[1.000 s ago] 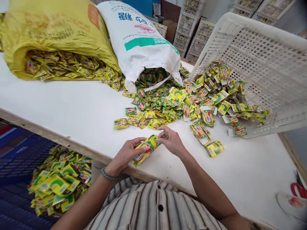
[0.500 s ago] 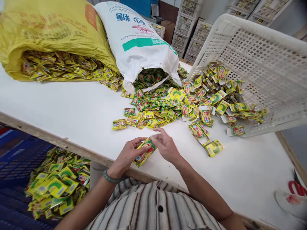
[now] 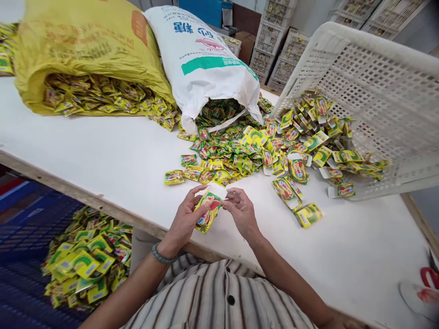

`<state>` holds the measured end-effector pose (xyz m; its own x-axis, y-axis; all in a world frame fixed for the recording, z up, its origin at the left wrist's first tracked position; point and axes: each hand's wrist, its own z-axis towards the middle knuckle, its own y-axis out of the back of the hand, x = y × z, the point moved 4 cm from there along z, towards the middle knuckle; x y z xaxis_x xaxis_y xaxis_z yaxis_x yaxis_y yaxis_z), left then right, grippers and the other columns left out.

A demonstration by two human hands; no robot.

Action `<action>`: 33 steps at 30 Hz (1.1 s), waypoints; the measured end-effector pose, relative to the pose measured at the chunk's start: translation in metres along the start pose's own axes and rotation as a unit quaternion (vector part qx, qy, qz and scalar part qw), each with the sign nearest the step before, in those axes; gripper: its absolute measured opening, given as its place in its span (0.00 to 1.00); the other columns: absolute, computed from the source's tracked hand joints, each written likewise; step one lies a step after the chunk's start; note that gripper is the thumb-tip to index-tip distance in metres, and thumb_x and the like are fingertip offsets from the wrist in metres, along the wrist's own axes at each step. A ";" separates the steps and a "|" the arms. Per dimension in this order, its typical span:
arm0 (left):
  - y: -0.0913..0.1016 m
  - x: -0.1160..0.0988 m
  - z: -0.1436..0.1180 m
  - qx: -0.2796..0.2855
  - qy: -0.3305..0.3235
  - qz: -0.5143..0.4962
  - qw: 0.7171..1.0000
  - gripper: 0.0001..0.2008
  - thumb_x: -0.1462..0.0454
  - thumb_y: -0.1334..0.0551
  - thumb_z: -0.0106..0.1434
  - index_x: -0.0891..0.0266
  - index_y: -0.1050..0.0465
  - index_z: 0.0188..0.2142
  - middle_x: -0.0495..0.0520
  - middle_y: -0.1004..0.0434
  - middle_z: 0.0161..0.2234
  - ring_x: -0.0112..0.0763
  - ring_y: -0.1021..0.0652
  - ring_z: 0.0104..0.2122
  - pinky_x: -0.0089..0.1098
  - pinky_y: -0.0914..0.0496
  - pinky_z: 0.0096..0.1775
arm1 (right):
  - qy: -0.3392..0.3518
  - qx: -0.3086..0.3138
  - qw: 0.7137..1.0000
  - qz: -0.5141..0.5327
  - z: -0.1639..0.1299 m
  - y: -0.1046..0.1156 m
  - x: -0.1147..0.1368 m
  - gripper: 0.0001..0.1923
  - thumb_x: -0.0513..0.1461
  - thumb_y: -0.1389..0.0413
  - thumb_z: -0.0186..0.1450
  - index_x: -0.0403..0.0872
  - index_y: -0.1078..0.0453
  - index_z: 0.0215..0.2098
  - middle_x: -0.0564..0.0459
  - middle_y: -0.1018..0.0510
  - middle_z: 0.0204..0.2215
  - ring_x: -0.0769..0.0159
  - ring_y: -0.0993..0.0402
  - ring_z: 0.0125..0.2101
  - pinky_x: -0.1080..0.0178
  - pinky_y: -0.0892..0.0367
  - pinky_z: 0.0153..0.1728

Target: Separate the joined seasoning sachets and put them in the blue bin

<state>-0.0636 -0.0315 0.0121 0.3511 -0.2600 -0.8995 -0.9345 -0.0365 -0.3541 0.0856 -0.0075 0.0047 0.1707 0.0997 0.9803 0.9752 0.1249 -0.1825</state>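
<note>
My left hand [image 3: 184, 214] grips a small yellow-and-green printed carton [image 3: 206, 219] just above the table's near edge, with the thumb across its front. At the carton's top a white flap [image 3: 216, 189] stands raised. My right hand [image 3: 244, 214] is closed in a pinch at the carton's upper right edge, by the flap. Beyond both hands lies a pile of small candy packets [image 3: 219, 160], yellow ones in front and green ones behind. Two more cartons, one yellow [image 3: 309, 214] and one green and red [image 3: 285, 189], lie to the right.
A white sack [image 3: 206, 50] and a yellow sack [image 3: 92, 50] spill packets at the back. On the right a tipped white basket [image 3: 373, 73] holds many cartons. A blue crate [image 3: 20, 242] of filled cartons stands below left. Red-handled scissors [image 3: 428, 276] lie far right.
The carton is turned more upright, and its white flap now shows raised between my hands. My right hand has shifted slightly right and down. The whole view has swung a little left.
</note>
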 end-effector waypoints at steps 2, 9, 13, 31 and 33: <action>0.001 -0.001 -0.001 -0.015 0.002 -0.016 1.000 0.31 0.57 0.31 0.56 0.54 0.40 0.56 0.48 0.24 0.35 0.28 0.22 0.29 0.27 0.27 0.31 | -0.005 0.004 1.000 0.010 0.000 -0.001 0.001 0.18 0.47 0.36 0.55 0.50 0.27 0.42 0.55 0.25 0.31 0.69 0.29 0.30 0.64 0.30 0.34; 0.002 0.000 -0.006 0.035 0.072 -0.038 0.996 0.28 0.59 0.29 0.53 0.56 0.37 0.51 0.49 0.22 0.34 0.29 0.22 0.26 0.29 0.26 0.30 | -0.006 0.117 0.991 -0.068 -0.003 -0.002 0.012 0.18 0.53 0.41 0.60 0.48 0.22 0.37 0.53 0.23 0.30 0.68 0.29 0.30 0.63 0.31 0.35; 0.004 0.002 -0.008 0.084 0.127 -0.067 0.986 0.24 0.59 0.30 0.54 0.56 0.35 0.49 0.51 0.22 0.34 0.30 0.23 0.26 0.29 0.26 0.29 | -0.054 0.176 0.981 -0.059 0.000 0.007 0.023 0.19 0.54 0.39 0.58 0.47 0.25 0.32 0.55 0.25 0.26 0.69 0.29 0.29 0.64 0.31 0.34; -0.005 0.002 -0.007 0.093 0.047 0.016 0.994 0.20 0.59 0.31 0.56 0.57 0.36 0.45 0.48 0.22 0.33 0.30 0.22 0.30 0.27 0.30 0.34 | 0.013 0.026 0.988 -0.148 -0.014 0.002 0.017 0.14 0.47 0.42 0.61 0.47 0.28 0.39 0.56 0.27 0.26 0.70 0.32 0.27 0.67 0.35 0.29; -0.005 0.002 -0.008 0.103 0.040 0.038 0.993 0.19 0.58 0.32 0.57 0.57 0.36 0.45 0.49 0.22 0.34 0.31 0.22 0.32 0.29 0.29 0.35 | -0.001 0.052 0.987 -0.151 -0.011 0.002 0.019 0.18 0.46 0.41 0.60 0.48 0.29 0.46 0.54 0.23 0.31 0.68 0.30 0.29 0.66 0.34 0.30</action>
<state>-0.0583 -0.0397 0.0144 0.2659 -0.3312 -0.9053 -0.9233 0.1826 -0.3380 0.0924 -0.0158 0.0239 -0.1268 0.0441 0.9909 0.9618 0.2498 0.1119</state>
